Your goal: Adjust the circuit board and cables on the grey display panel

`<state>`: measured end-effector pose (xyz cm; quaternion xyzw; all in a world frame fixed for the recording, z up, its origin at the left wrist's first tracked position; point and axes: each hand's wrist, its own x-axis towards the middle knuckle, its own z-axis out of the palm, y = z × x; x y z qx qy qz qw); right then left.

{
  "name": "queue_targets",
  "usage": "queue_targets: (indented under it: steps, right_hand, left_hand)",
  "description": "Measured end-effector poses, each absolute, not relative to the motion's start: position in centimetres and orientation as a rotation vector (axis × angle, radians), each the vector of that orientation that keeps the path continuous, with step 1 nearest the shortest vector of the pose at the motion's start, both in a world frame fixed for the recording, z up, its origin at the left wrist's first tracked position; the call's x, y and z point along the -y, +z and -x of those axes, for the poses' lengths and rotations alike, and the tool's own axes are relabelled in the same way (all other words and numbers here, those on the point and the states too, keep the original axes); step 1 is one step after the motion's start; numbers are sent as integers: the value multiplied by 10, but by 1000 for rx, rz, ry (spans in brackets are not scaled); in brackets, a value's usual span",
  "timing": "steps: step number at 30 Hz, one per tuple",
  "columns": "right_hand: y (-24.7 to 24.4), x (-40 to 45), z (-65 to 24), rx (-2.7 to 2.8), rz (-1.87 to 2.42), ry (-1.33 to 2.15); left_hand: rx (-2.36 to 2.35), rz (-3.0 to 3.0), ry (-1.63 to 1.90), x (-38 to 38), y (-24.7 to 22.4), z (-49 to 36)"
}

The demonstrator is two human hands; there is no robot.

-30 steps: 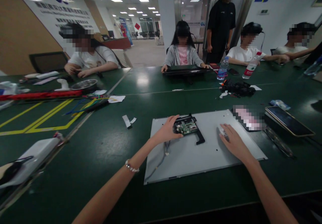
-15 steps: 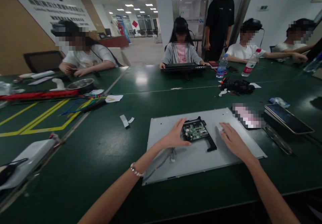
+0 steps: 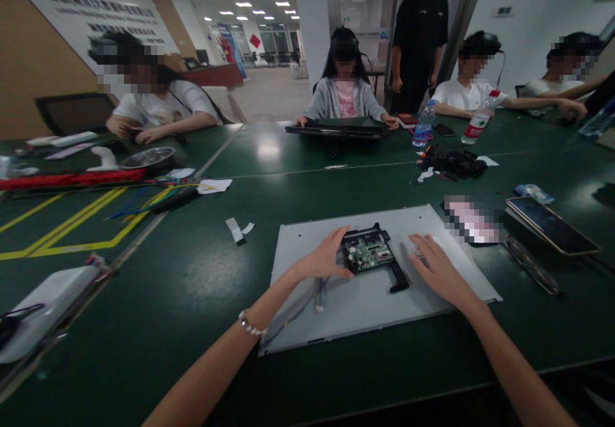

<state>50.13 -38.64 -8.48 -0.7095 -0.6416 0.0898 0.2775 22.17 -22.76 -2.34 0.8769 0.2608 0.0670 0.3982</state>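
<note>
Left hand (image 3: 323, 262) gripping circuit board (image 3: 369, 252) on grey panel (image 3: 365, 299).
Right hand (image 3: 436, 272) is lying open, flat beside the board; lifting it free likely needs both.

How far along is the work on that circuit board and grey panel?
Done: the grey panel lies flat on the table, with the circuit board on it. In hand: the left hand grips the board's edge; the right hand presses the panel. Left: a loose cable trails beside the board.

green circuit board (image 3: 369, 252) in a black frame right by the left hand (image 3: 325, 262), pale grey panel (image 3: 365, 299) under both hands, dark green table (image 3: 192, 286), yellow stripes (image 3: 72, 235) far left, red bar (image 3: 72, 179) beyond them
</note>
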Motion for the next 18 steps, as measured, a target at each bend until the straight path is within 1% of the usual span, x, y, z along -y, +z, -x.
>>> queue_targets:
  steps: [5, 10, 12, 15, 18]
  right_hand:
    - [-80, 388, -495, 1711, 1945, 238]
    - [-82, 388, -495, 1733, 1931, 213]
    - [-85, 388, -496, 1746, 1918, 183]
    - [-89, 387, -497, 1779, 1926, 137]
    - [-91, 386, -497, 1794, 1957, 122]
  left_hand:
    - [-663, -2261, 116, 231, -24, -222]
    - [-712, -2512, 70, 207, -4, -197]
    - [-933, -2676, 96, 186, 7, -173]
    - [-1477, -2763, 53, 156, 16, -129]
    - [-1711, -2750, 45, 140, 17, -90]
